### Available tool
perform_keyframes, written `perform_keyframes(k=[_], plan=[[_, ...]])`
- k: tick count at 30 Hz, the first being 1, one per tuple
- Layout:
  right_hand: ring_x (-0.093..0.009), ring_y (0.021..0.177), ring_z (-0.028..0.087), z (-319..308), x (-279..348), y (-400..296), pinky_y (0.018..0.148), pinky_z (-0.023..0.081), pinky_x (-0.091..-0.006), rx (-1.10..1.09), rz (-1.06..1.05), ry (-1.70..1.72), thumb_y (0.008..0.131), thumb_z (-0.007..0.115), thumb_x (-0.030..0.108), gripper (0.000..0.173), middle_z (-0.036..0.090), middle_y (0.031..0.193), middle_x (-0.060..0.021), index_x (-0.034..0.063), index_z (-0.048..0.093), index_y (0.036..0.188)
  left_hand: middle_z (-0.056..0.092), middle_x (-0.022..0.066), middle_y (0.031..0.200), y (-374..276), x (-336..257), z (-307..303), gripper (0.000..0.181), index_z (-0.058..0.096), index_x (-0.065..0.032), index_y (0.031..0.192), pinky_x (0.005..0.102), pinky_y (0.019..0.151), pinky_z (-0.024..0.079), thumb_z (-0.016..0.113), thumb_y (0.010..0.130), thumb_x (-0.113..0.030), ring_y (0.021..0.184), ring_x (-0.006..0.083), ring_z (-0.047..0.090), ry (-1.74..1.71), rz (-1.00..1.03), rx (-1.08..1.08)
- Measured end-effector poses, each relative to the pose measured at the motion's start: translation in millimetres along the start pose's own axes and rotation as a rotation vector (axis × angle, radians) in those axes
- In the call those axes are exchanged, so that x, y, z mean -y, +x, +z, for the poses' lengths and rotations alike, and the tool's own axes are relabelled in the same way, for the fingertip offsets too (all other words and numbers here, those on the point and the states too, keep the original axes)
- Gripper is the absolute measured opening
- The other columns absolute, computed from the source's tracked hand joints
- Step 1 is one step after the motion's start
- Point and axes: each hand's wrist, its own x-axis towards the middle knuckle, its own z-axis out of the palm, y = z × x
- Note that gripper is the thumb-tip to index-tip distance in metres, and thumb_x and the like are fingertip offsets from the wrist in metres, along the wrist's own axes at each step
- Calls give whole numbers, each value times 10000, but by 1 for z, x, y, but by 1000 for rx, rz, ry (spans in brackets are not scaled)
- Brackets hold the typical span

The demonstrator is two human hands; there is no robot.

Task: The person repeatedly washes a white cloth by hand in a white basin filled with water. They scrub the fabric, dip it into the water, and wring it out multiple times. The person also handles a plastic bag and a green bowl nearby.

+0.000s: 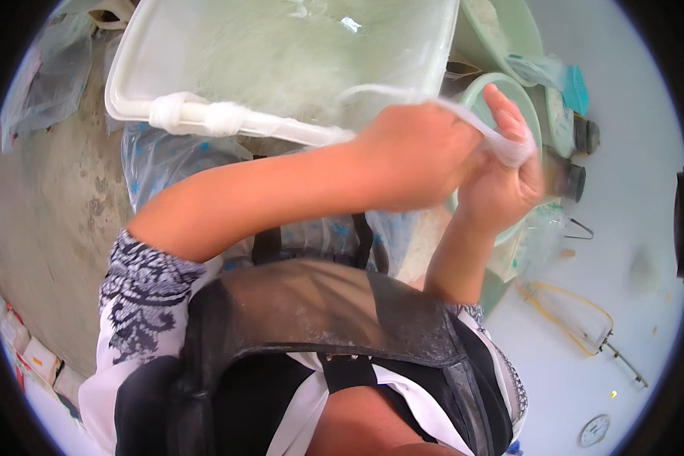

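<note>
A strip of thin white gauzy material [510,149] loops round the fingers of my right hand [501,188], which is raised with its fingertips pointing up. From there it runs past the far side of my left hand [422,151] and trails out over a tub. My left hand is bent into a blurred fist close beside the right one; its fingertips are hidden, so whether it grips the strip is unclear. Ahead of me stands a large whitish plastic tub [142,62] with fine pale fibres [273,62] in it. White wound bundles [225,117] sit around its near rim.
Pale green basins [533,97] stand to the right of the tub, with a teal packet [574,91] nearby. Clear plastic sheeting [159,165] with blue marks lies below the rim. On the right are a yellow-edged wire frame [590,308] and a round clock [594,430]. Stained floor [62,211] spreads leftward.
</note>
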Motion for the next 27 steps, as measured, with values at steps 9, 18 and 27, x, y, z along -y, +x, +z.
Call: perform_keyframes(k=[9,18,27], plan=[[-203,806,621,-18,21,11,666,492,-263,451,-283,-453,771,629,60,131,640,971,-148,-37,641,857,472,38,550,-6,-31,-41,369,431,-54,675,307,456,409,401,932,-316,478,188,482,-917,-500,63],[-200,790,590,-24,33,2,687,476,-284,356,-135,-353,768,523,2,128,620,949,-145,-51,606,850,584,76,874,11,-18,-60,315,529,2,979,322,603,486,393,933,-278,837,206,566,-856,-327,201],[-346,1235,356,-38,17,18,1015,279,-415,131,17,473,866,345,191,343,423,1252,-298,-42,598,879,569,42,710,37,-37,-24,177,616,-26,864,237,485,375,544,871,-188,612,89,487,-306,61,-7]])
